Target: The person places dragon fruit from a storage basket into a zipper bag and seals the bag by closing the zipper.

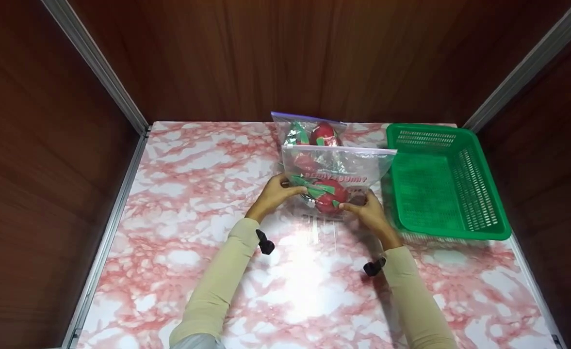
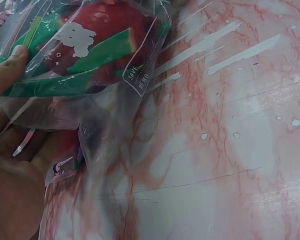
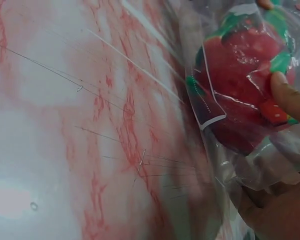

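A clear zip bag with red lettering is held up by both hands. Inside it lie red fruits with green, leaf-like scales, which look like dragon fruit. My left hand grips the bag's left side, thumb in front and fingers behind; the thumb presses near a green scale. On the right side my right hand pinches the bag, its thumb against the fruit through the plastic. Just behind stands a second zip bag with a purple top edge and similar red fruit in it.
A green plastic basket with slotted walls stands to the right of the bags. The table has a red-and-white marbled top. Dark wooden panels rise at the back and both sides.
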Demonstrator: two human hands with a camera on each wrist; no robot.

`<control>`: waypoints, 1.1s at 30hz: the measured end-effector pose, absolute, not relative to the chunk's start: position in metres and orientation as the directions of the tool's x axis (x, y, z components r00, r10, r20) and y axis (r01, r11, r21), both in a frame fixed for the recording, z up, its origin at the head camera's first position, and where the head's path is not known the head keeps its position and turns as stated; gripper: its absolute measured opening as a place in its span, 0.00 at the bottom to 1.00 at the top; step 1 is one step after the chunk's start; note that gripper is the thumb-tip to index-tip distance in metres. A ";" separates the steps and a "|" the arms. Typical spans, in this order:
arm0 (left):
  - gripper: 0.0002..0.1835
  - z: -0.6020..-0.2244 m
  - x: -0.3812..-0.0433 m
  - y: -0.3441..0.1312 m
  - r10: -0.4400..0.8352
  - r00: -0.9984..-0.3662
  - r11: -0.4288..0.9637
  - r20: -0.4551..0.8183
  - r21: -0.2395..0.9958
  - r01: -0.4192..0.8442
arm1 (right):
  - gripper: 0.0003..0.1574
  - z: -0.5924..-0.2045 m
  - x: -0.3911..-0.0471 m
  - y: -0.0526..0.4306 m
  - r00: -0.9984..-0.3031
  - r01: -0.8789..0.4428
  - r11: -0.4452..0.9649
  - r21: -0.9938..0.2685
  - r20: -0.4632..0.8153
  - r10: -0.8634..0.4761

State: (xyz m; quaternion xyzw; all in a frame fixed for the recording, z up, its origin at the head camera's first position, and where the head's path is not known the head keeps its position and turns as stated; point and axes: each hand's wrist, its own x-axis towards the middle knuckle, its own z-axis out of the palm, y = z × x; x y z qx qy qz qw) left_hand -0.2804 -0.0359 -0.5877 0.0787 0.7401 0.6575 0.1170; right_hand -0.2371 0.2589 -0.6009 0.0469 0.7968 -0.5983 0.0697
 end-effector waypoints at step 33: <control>0.17 -0.581 -0.279 -0.037 0.208 -0.978 0.054 0.016 0.998 0.028 | 0.46 -0.600 -0.236 0.253 -0.990 0.068 0.190 -0.979 -0.090 -0.110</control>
